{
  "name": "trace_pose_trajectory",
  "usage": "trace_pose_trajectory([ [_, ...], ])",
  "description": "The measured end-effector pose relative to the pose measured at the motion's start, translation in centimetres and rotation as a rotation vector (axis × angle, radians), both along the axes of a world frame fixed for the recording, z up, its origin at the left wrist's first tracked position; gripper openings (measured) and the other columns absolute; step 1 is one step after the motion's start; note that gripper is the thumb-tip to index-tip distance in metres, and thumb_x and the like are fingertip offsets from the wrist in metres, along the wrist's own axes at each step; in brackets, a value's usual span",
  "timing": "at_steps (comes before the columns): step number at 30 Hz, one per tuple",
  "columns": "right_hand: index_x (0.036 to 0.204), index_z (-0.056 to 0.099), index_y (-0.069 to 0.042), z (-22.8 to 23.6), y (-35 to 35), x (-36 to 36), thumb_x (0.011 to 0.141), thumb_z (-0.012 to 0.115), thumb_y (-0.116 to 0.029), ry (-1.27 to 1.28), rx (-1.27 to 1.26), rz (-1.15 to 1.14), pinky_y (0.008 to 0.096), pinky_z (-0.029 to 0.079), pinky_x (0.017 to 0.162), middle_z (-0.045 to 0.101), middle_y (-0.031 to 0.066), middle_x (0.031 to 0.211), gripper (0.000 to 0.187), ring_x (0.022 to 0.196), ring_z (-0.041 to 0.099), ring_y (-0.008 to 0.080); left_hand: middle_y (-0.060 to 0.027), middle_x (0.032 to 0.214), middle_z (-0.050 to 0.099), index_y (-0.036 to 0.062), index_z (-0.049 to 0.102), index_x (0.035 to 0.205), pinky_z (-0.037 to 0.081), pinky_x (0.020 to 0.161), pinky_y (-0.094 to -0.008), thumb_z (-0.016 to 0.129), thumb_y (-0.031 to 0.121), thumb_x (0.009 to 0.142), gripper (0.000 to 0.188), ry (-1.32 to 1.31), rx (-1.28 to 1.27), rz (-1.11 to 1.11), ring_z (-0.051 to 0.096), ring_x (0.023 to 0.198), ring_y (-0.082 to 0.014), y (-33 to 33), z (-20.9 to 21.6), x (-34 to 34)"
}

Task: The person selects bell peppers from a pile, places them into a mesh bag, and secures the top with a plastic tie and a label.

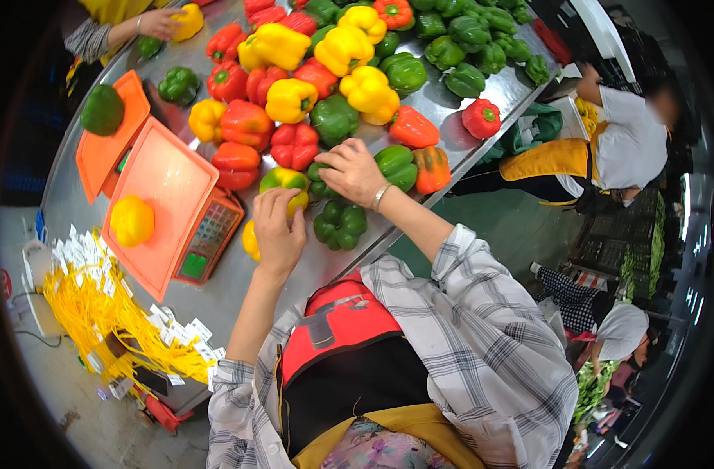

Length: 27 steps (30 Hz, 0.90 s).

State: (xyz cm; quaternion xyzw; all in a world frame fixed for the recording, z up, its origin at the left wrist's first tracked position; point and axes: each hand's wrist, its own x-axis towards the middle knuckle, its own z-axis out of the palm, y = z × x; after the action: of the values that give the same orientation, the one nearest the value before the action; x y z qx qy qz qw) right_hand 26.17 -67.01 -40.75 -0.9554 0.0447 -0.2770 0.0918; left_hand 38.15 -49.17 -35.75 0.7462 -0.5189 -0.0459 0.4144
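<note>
My left hand (pixel 279 233) is at the near side of the pile, its fingers bent over a yellow bell pepper with green patches (pixel 285 180). Part of that pepper is hidden by the fingers. To its right, my right hand (pixel 354 173) curls its fingers over a green bell pepper (pixel 319 187), which is partly covered. Just below the right hand lies another green bell pepper (pixel 340 225). A yellow bell pepper (pixel 250 240) shows beside my left wrist. Red bell peppers (pixel 294 146) lie just beyond both hands.
An orange scale (pixel 160 199) at the left carries a yellow pepper (pixel 132 220); a second orange scale (pixel 130 98) bears a green one. Yellow tagged ties (pixel 83 301) hang at the table's (pixel 240 285) left edge. Another person's hand (pixel 160 23) is at the far left. More people stand right.
</note>
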Motion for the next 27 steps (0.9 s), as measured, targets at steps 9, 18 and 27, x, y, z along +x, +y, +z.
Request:
trace_pose_trajectory([
  [9, 0.086, 0.060, -0.008, 4.5, -0.8, -9.2, 0.075, 0.067, -0.011, -0.130, 0.210, -0.482, 0.0388, 0.042, 0.083, 0.063, 0.0048, 0.094, 0.013, 0.087, 0.058, 0.0242, -0.0136, 0.127, 0.049, 0.0119, 0.048, 0.134, 0.038, 0.092, -0.0427, 0.082, 0.023, 0.064, 0.079, -0.432, 0.512, -0.248, 0.049, 0.112, -0.0298, -7.9, -0.7, -2.9],
  [18, 0.088, 0.064, -0.010, 3.2, 1.4, -24.4, 0.074, 0.064, 0.000, 0.192, 0.329, -1.166, 0.0397, 0.048, 0.080, 0.065, 0.0101, 0.094, 0.017, 0.085, 0.063, 0.0290, -0.0160, 0.124, 0.048, 0.0149, 0.045, 0.137, 0.043, 0.082, -0.0416, 0.084, 0.041, 0.056, 0.094, -0.702, 0.732, -0.299, 0.048, 0.105, -0.0310, -10.5, -3.0, -3.9],
  [27, 0.098, 0.063, -0.006, 8.2, -4.2, -11.8, 0.081, 0.068, -0.017, 0.085, 0.501, -0.646, 0.0412, 0.049, 0.074, 0.065, 0.0111, 0.090, 0.020, 0.082, 0.061, 0.0326, -0.0157, 0.109, 0.056, 0.0069, 0.050, 0.118, 0.044, 0.087, -0.0408, 0.079, 0.022, 0.056, 0.071, -0.119, 0.259, -0.140, 0.052, 0.097, -0.0342, -8.1, 7.7, 0.4],
])
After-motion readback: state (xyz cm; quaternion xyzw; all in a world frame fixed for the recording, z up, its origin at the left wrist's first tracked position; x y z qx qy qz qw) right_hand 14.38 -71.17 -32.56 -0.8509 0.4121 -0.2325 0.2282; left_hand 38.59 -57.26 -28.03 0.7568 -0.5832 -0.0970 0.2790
